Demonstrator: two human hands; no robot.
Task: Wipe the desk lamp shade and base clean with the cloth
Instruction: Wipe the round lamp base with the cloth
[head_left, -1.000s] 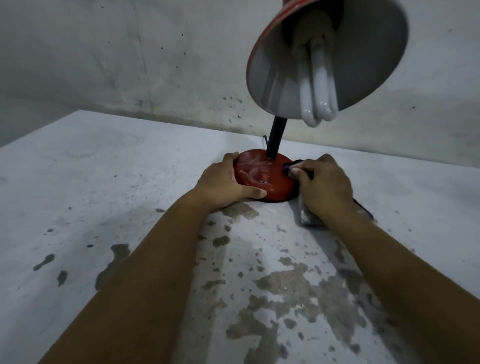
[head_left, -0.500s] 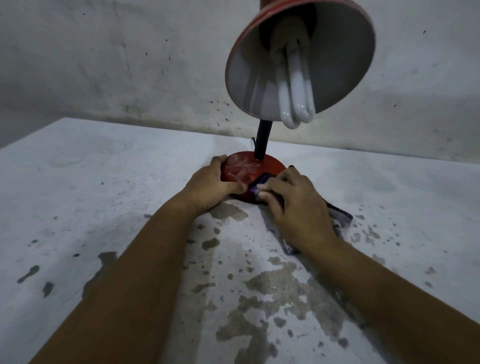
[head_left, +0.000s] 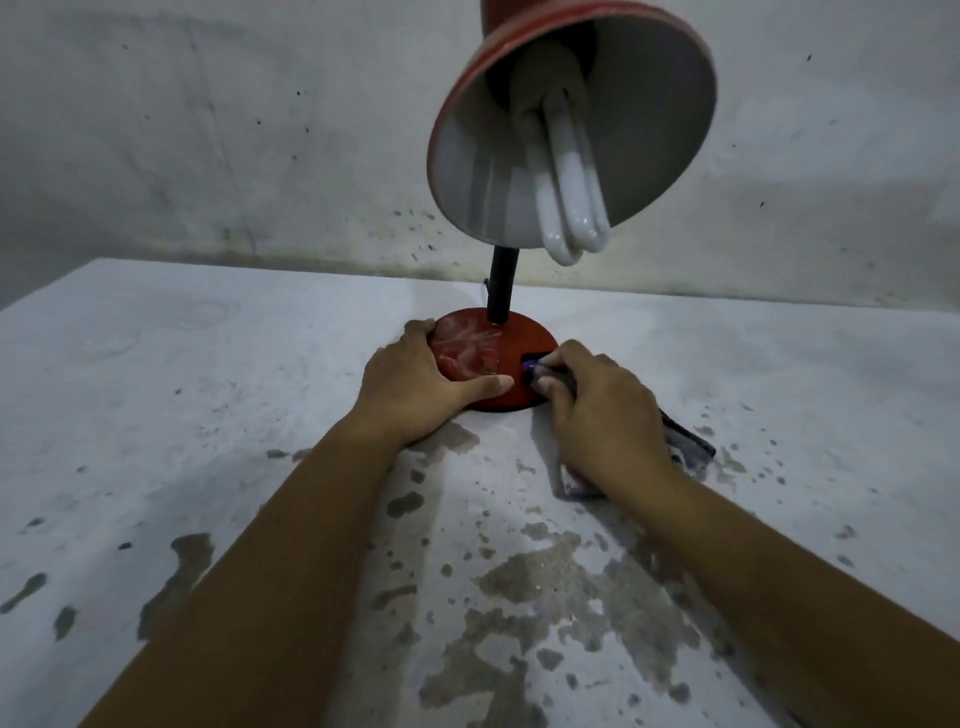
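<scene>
A red desk lamp stands near the back of the table. Its round red base (head_left: 480, 345) shows pale smears on top. A black stem (head_left: 503, 286) rises to the red shade (head_left: 571, 130), which tilts toward me with a white bulb (head_left: 569, 202) inside. My left hand (head_left: 415, 387) clasps the base's left and front rim, thumb along the front. My right hand (head_left: 602, 410) presses a dark cloth (head_left: 685, 447) against the base's right front side. Most of the cloth is hidden under that hand; a dark fold trails on the table behind it.
The white table (head_left: 182, 415) has worn, chipped patches of bare grey in front of me. A stained white wall (head_left: 260, 156) runs right behind the lamp. The shade hangs above and in front of the base.
My right hand has slid with the cloth from the base's right side to its front and back toward the right front. The left hand keeps its hold on the base.
</scene>
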